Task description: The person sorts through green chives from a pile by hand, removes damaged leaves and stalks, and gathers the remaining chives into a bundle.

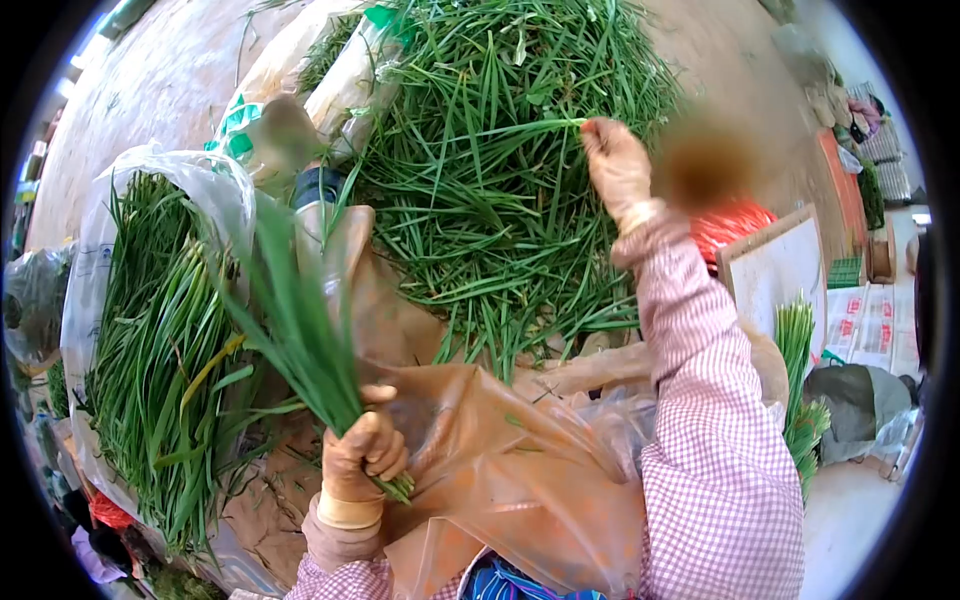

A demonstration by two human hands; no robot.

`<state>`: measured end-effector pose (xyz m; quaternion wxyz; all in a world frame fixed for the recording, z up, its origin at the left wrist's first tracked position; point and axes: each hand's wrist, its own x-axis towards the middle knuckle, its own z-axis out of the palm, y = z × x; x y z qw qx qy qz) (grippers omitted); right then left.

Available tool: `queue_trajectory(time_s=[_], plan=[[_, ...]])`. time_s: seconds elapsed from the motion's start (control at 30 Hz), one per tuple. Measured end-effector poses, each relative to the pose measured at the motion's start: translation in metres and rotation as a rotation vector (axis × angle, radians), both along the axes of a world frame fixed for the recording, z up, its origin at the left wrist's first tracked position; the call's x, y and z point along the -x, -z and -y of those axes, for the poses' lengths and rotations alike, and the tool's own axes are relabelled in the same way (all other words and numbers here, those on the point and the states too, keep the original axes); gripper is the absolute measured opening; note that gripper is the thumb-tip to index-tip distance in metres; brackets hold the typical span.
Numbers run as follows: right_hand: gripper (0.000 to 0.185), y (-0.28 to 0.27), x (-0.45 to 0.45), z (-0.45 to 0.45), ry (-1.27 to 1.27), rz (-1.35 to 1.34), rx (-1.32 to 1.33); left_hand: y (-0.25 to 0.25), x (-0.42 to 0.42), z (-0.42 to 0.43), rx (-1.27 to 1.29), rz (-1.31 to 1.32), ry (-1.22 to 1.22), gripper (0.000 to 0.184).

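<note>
My left hand (362, 452), in a tan glove, is closed round the lower end of a bunch of garlic chives (305, 345); the leaves fan up and to the left, slightly blurred. My right hand (613, 165), gloved too, reaches out over a big loose heap of garlic chives (500, 240) on the floor. Its thumb and fingers pinch the pale ends of a few chive stalks (535, 127), whose leaves trail left across the heap. A brownish plastic apron (500, 440) covers my lap between the hands.
On the left, a clear plastic bag (82, 270) stands open around many chives (190, 370). White wrapped bundles (350, 85) lie at the upper left. To the right are red plastic ties (728, 232), a white board (778, 275) and upright chives (795, 350).
</note>
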<state>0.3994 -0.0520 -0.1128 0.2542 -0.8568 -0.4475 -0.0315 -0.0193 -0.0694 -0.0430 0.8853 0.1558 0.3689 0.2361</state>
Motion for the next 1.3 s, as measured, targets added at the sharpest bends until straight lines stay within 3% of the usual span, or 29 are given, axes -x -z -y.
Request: queue_trajectory(time_s=[0.1, 0.23, 0.27, 0.37, 0.47, 0.57, 0.67, 0.73, 0.8, 0.93, 1.03, 1.1, 1.17, 1.23, 1.3], plan=[[0.022, 0.012, -0.040, -0.033, 0.019, 0.263, 0.285, 0.010, -0.009, -0.013, 0.097, 0.148, -0.112, 0.027], [0.023, 0.036, -0.055, -0.050, -0.079, 0.325, 0.704, 0.025, -0.023, -0.015, 0.118, 0.189, -0.081, 0.024], [0.021, 0.043, -0.058, -0.051, -0.097, 0.406, 0.694, 0.027, -0.028, -0.015, 0.141, 0.178, -0.067, 0.023], [0.022, 0.031, -0.053, -0.043, -0.109, 0.291, 0.619, 0.027, -0.034, -0.017, 0.156, 0.111, -0.093, 0.021], [0.021, -0.006, -0.046, -0.016, -0.041, 0.152, 0.328, 0.025, -0.038, -0.016, 0.141, 0.075, -0.117, 0.021], [0.017, -0.023, -0.063, 0.017, 0.109, -0.619, 0.004, 0.019, -0.046, -0.012, 0.113, 0.050, -0.141, 0.021], [0.015, -0.072, -0.031, 0.051, 0.243, -0.942, -0.154, 0.006, -0.064, -0.002, 0.101, -0.013, -0.118, 0.021], [0.015, -0.079, -0.011, 0.070, 0.240, -0.969, -0.362, -0.009, -0.076, 0.003, 0.101, -0.061, -0.071, 0.023], [0.016, -0.107, 0.039, 0.090, 0.165, -0.838, -0.466, 0.007, -0.086, 0.013, -0.034, 0.045, -0.010, 0.029], [0.015, -0.098, 0.129, 0.119, -0.192, -0.753, -0.619, -0.014, -0.117, 0.019, -0.141, 0.012, 0.089, 0.037], [0.021, -0.077, 0.173, 0.137, -0.330, -0.371, -0.474, -0.006, -0.119, 0.021, -0.140, -0.039, 0.166, 0.039], [0.022, -0.065, 0.194, 0.136, -0.400, -0.425, -0.516, -0.002, -0.113, 0.024, -0.125, -0.080, 0.166, 0.038], [0.021, -0.066, 0.213, 0.134, -0.415, -0.473, -0.512, -0.001, -0.105, 0.029, -0.207, 0.024, -0.033, 0.034], [0.019, -0.076, 0.230, 0.131, -0.347, -0.799, -0.394, 0.006, -0.101, 0.023, -0.163, -0.159, -0.022, 0.023], [0.019, -0.072, 0.237, 0.129, -0.312, -0.902, -0.359, 0.008, -0.099, 0.024, -0.145, -0.207, -0.124, 0.015]])
